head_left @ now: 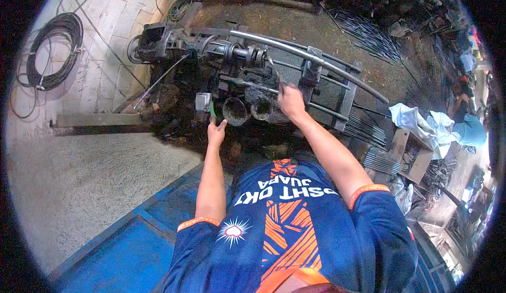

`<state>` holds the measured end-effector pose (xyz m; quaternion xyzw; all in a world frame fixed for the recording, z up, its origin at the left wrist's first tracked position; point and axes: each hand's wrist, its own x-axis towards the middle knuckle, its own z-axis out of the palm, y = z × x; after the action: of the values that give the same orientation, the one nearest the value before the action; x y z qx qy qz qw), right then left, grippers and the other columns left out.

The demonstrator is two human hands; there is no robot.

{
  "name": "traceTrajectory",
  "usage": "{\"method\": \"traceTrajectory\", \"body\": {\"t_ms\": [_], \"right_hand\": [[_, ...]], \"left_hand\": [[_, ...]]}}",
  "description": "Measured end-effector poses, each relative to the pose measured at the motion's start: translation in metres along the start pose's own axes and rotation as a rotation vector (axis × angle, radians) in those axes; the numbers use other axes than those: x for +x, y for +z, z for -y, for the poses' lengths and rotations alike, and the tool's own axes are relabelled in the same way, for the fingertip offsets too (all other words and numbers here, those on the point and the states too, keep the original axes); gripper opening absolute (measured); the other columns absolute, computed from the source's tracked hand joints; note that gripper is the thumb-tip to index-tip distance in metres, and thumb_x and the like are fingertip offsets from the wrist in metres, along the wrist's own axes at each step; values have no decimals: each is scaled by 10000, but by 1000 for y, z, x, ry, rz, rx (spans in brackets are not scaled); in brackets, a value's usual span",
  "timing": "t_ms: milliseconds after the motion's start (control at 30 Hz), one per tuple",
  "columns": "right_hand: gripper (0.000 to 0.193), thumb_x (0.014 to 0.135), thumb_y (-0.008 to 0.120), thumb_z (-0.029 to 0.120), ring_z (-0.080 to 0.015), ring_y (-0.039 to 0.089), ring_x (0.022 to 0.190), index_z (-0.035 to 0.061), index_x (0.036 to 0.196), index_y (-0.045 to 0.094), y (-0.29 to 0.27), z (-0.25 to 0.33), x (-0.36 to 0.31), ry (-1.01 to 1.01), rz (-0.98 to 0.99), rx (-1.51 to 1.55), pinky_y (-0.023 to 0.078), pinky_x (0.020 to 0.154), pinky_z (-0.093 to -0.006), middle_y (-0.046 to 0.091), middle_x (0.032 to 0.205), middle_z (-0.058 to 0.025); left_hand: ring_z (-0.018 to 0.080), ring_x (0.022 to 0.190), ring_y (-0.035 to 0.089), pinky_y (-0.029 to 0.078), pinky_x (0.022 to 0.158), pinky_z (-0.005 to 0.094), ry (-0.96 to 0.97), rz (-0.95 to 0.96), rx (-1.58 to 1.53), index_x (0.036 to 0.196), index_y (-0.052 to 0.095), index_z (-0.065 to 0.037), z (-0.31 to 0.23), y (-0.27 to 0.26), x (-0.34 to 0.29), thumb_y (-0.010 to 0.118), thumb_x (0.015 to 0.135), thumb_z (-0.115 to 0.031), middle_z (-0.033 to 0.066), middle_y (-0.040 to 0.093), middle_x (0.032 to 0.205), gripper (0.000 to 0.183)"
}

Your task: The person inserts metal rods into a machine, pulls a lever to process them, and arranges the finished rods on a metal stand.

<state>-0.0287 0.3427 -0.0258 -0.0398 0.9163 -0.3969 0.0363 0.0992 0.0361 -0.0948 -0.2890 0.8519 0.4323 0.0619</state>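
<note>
A dark, greasy machine with a shaft and long rods stands in front of me. My right hand is closed around the lower end of a thin metal lever, which slants up to the shaft. To its left, my left hand reaches toward a narrow green piece beside a small grey box. Its thumb stands apart from the fingers, and the fingertips seem to touch the green piece. Two round, cup-like dark metal parts sit between my hands.
A long curved metal bar runs along the machine toward the right. Bundled thin rods and an open cardboard box lie at the right. A coiled black cable is on the left floor. Blue metal is at lower left.
</note>
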Motion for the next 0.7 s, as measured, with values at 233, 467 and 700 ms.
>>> {"method": "traceTrajectory", "body": {"t_ms": [233, 467, 700], "right_hand": [[303, 853, 523, 91, -426, 609, 819, 59, 1138, 622, 3, -8, -17, 37, 40, 54, 483, 744, -499, 616, 860, -256], [389, 845, 516, 116, -426, 622, 809, 69, 1229, 557, -3, -6, 0, -21, -30, 5, 498, 746, -503, 632, 858, -256], [349, 829, 531, 136, -414, 629, 811, 86, 1165, 607, 4, -15, -1, -17, 5, 17, 511, 758, -482, 631, 912, -237]], "left_hand": [[370, 1226, 489, 388, 985, 374, -18, 2, -59, 1366, 390, 38, -3, -2, -3, 676, 835, -269, 267, 520, 1290, 676], [326, 1267, 463, 356, 1021, 338, -51, 20, -79, 1382, 372, 36, -10, -5, -7, 671, 842, -233, 228, 492, 1346, 673], [307, 1230, 497, 367, 1002, 332, -59, 82, -77, 1360, 410, 30, -13, -7, -3, 660, 842, -206, 205, 525, 1319, 622]]}}
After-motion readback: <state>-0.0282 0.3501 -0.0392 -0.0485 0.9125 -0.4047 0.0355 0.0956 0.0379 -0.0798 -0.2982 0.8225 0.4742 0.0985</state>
